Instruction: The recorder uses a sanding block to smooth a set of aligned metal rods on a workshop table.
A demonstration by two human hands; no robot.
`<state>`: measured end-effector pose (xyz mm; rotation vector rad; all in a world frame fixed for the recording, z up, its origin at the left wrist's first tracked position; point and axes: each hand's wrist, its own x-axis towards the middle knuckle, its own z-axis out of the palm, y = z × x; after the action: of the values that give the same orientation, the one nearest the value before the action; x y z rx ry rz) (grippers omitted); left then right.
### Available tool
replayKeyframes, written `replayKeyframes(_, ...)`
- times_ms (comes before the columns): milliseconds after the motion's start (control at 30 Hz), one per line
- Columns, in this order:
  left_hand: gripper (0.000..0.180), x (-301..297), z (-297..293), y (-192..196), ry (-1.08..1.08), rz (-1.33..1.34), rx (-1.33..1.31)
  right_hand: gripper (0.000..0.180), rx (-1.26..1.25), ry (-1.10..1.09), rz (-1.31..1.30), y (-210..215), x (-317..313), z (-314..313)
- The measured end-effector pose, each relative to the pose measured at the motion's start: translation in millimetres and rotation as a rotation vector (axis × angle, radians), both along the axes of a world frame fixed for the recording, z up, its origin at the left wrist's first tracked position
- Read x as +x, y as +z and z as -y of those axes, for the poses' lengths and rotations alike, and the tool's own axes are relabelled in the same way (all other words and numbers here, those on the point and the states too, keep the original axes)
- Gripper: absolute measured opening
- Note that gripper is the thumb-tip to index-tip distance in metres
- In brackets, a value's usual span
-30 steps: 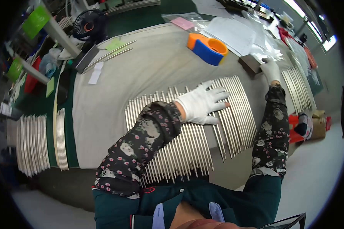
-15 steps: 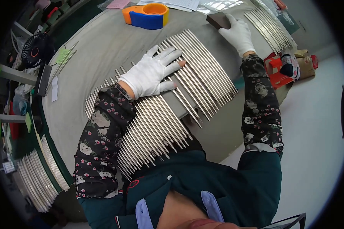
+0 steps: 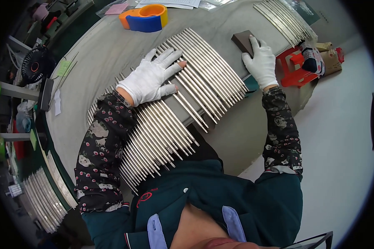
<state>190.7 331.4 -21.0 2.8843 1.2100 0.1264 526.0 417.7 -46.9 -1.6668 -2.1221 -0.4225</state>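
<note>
Head view: left hand (image 3: 151,79) still flat on rods (image 3: 183,99), right hand (image 3: 261,62) now seemingly gripping block (image 3: 242,41).

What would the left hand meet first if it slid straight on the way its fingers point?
The left hand would cross more metal rods, then likely the dark block under the right hand.

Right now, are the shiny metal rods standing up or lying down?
Lying down. The metal rods lie flat, side by side on the table, under the left hand.
</note>
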Motion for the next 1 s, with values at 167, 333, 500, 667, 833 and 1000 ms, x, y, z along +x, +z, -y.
replayKeyframes(167, 0.07, 3, -1, -3, 0.003, -0.002, 0.01, 0.061, -0.033, -0.008, -0.002, 4, -3, 2)
replayKeyframes(333, 0.071, 4, -1, -2, 0.014, 0.001, -0.007, 0.061, -0.024, -0.019, 0.008, 4, -3, 4)
replayKeyframes(500, 0.072, 2, 2, -2, 0.03, 0.017, -0.011, 0.061, 0.091, 0.03, 0.009, -4, -1, -1)
replayKeyframes(667, 0.072, 2, 0, 3, 0.016, -0.024, -0.01, 0.057, -0.039, -0.009, -0.093, 9, 1, 10)
replayKeyframes(833, 0.069, 10, 1, 0, 0.001, 0.078, 0.082, 0.053, 0.086, 0.104, -0.259, 35, -10, 82)
replayKeyframes(1000, 0.065, 15, 2, -2, -0.011, 0.066, 0.053, 0.062, -0.013, 0.231, -0.294, 42, -19, 163)
